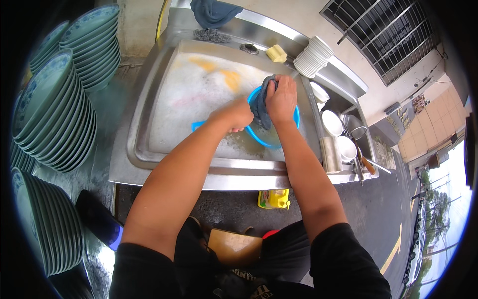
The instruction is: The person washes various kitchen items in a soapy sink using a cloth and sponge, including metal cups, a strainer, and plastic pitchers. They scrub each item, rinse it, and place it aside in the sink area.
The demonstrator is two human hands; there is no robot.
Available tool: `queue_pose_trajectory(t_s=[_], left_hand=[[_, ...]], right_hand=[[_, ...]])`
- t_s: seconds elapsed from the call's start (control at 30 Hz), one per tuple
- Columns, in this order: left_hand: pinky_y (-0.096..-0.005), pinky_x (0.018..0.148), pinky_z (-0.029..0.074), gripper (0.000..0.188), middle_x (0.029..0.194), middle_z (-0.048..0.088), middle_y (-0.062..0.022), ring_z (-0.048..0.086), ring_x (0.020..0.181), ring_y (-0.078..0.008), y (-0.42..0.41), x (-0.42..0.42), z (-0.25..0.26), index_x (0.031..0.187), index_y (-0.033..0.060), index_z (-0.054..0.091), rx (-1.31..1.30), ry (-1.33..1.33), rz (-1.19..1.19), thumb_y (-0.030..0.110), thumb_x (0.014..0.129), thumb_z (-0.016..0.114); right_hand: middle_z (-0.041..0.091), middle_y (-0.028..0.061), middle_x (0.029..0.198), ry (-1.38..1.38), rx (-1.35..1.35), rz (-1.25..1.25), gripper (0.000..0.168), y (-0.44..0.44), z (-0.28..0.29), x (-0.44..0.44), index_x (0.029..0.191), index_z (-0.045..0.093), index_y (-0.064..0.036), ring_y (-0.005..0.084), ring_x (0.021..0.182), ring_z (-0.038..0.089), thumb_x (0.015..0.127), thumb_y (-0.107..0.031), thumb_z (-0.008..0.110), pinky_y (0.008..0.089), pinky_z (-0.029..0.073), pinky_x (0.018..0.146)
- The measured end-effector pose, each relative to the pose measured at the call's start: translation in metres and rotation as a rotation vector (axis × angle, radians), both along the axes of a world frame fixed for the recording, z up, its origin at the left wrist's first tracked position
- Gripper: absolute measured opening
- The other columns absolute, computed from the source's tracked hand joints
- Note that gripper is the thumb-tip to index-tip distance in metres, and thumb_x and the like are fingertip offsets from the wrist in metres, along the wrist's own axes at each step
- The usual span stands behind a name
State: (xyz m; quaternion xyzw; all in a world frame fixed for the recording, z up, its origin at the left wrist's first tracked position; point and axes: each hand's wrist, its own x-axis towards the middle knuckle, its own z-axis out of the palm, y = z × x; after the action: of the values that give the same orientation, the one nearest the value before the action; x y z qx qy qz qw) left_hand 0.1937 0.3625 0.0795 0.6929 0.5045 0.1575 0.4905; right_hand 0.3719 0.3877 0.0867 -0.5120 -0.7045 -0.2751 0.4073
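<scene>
My left hand is closed around the handle of a blue plastic dipper. The handle's free end pokes out past my left wrist, over the suds. In my right hand is a bunched grey cloth, pressed at the far rim of the dipper and hanging into its bowl. Murky liquid shows inside the dipper, though the cloth and both hands hide part of it. White foam with orange and pinkish patches covers much of the water in the stainless steel sink.
Tall stacks of blue-patterned dishes stand left of the sink. Behind it lie a steel-wool scrubber, a yellow sponge and stacked white saucers. White bowls and utensils fill the right basin. A yellow jug stands below.
</scene>
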Motion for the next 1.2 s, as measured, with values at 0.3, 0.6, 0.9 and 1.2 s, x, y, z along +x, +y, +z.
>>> queue_pose_trajectory(t_s=[0.3, 0.6, 0.9, 1.2], left_hand=[[-0.0328, 0.042, 0.039, 0.036, 0.069, 0.06, -0.0085, 0.051, 0.049, -0.0152, -0.003, 0.009, 0.011, 0.125, 0.0101, 0.053, -0.174, -0.186, 0.003, 0.011, 0.089, 0.05], [-0.0457, 0.07, 0.056, 0.09, 0.1, 0.072, -0.0201, 0.07, 0.078, -0.0342, -0.004, 0.001, 0.006, 0.165, 0.0323, 0.017, 0.384, 0.055, 0.037, 0.009, 0.085, 0.052], [-0.0496, 0.076, 0.057, 0.089, 0.097, 0.072, -0.0195, 0.071, 0.083, -0.039, -0.028, -0.007, 0.048, 0.166, 0.0373, 0.013, 0.678, 0.343, 0.075, 0.01, 0.093, 0.056], [-0.0525, 0.077, 0.056, 0.09, 0.098, 0.07, -0.0203, 0.069, 0.08, -0.0403, -0.014, -0.019, 0.036, 0.166, 0.0371, 0.014, 0.909, 0.203, 0.376, 0.009, 0.093, 0.059]], right_hand=[[0.061, 0.0176, 0.108, 0.664, -0.542, 0.134, 0.02, -0.002, -0.031, -0.02, 0.115, 0.048, -0.003, 0.0321, 0.102, 0.061, 0.096, -0.006, 0.054, 0.0438, 0.05, 0.088], [0.06, 0.012, 0.131, 0.178, -1.144, 0.319, 0.032, -0.015, -0.042, 0.008, 0.126, 0.059, -0.014, 0.0315, 0.132, 0.049, 0.094, -0.017, 0.059, 0.0488, 0.037, 0.106], [0.058, 0.0122, 0.138, -0.113, -0.674, -0.198, 0.043, -0.023, -0.03, 0.002, 0.132, 0.061, -0.015, 0.0386, 0.128, 0.055, 0.09, -0.024, 0.065, 0.0564, 0.046, 0.099], [0.066, 0.0253, 0.128, -0.211, -0.945, -0.072, 0.05, -0.028, -0.069, 0.02, 0.138, 0.055, -0.002, 0.0461, 0.112, 0.064, 0.093, -0.023, 0.062, 0.0525, 0.052, 0.097]])
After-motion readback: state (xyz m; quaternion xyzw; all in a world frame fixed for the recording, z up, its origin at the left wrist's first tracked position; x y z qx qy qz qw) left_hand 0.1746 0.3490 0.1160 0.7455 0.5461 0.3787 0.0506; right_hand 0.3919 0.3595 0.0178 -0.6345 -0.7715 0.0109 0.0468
